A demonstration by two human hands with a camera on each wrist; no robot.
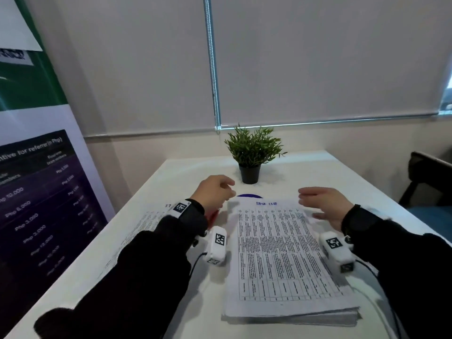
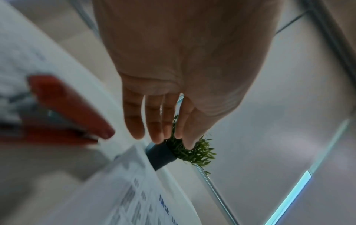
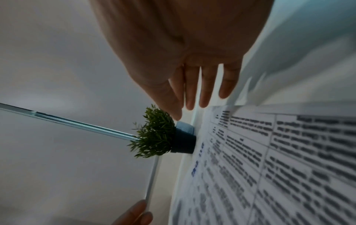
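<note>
A white table (image 1: pixel 318 167) is being shown against a wall where two roller blinds (image 1: pixel 318 57) are hanging; one banner (image 1: pixel 36 192) is standing at the left. Two lots of paper are lying on it: loose sheets (image 1: pixel 144 223) under the left sleeve and one thick stack (image 1: pixel 281 253) at centre. Between them one red stapler (image 2: pixel 67 105) is lying under the left hand (image 1: pixel 215 192), which is being held slack, nothing grasped. The right hand (image 1: pixel 327 204) is being held flat-fingered over the stack's far right corner, empty. One black pot (image 1: pixel 250 173) is holding one green plant (image 1: pixel 254 145).
</note>
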